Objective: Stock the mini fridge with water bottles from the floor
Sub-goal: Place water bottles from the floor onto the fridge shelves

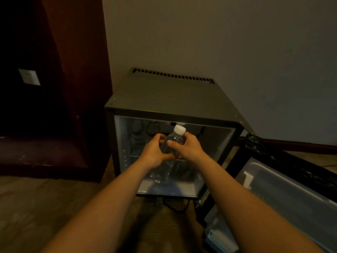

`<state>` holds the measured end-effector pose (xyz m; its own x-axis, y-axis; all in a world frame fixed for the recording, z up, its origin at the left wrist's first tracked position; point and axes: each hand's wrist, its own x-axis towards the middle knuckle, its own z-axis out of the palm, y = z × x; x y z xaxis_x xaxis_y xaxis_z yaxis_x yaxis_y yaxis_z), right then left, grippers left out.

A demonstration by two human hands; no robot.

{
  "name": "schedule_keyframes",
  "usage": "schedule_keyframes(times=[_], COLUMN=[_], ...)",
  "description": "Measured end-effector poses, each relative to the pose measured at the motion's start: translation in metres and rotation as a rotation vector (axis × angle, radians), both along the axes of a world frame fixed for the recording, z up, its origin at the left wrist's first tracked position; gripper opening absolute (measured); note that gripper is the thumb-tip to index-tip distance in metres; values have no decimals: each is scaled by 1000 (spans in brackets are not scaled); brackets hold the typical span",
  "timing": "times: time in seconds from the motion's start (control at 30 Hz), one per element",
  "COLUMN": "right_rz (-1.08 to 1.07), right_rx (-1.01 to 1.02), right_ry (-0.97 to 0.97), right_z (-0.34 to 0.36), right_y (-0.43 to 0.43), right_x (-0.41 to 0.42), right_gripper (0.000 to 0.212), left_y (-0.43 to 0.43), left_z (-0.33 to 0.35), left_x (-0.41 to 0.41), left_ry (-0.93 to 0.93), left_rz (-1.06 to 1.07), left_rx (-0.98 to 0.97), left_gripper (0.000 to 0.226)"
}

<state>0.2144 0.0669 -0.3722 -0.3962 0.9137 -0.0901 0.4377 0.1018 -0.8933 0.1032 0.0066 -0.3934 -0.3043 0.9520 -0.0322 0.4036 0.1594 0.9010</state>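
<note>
Furnished room, of a hotel or a home, under dim warm light. A small mini fridge [169, 95] stands on the carpet [36, 198] against a plain pale wall [237, 42]. Its door [291, 189] is swung open to the right, and a dark cord [175, 207] lies on the floor at its near edge. A dark skirting board [291, 144] lines the foot of the wall at right. At left stands a dark wooden cabinet [78, 70], and a white wall plate [29, 77] shows in the shadow beside it.

text: none legible | bottle [173, 143]: no readable label | fridge [164, 95]: unmarked
</note>
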Motion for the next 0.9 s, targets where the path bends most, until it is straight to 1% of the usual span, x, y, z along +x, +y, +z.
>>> schedule_keyframes(times=[0.07,0.13,0.17,0.3,0.43,0.5,0.6,0.63,0.77,0.9], right_rz=[-24,-34,-35,-94,-145,-154,-185,-196,-166,-87], right_rx=[60,93,102,162,189,199,206,201,187,174], right_ry=[-35,-44,-44,-24,-20,-51,-104,-96,-62,-159], right_z=[-6,-12,-15,-23,-27,-30,-37,-38,-41,-42], right_y=[5,11,13,23,35,40,48,51,59,75], right_x=[-5,-7,-8,-14,-20,-24,-34,-37,-51,-62], right_gripper=[48,44,41,37,26,29,46,47,39,47], left_y=[7,14,17,26,36,42,47,49,55,60], left_z=[-11,-22,-25,-39,-48,-52,-58,-61,-68,-71], left_x=[-9,-15,-18,-29,-31,-29,-29,-30,-37,-40], left_ry=[-16,-27,-37,-60,-165,-179,-171,-172,-192,-209], left_rz=[21,31,23,-38,-73,-100,-113,-113,-111,-84], left_rx=[-51,-81,-100,-167,-192,-197,-220,-226,-263,-271], left_gripper=[60,50,49,57,55,52,46,45,45,46])
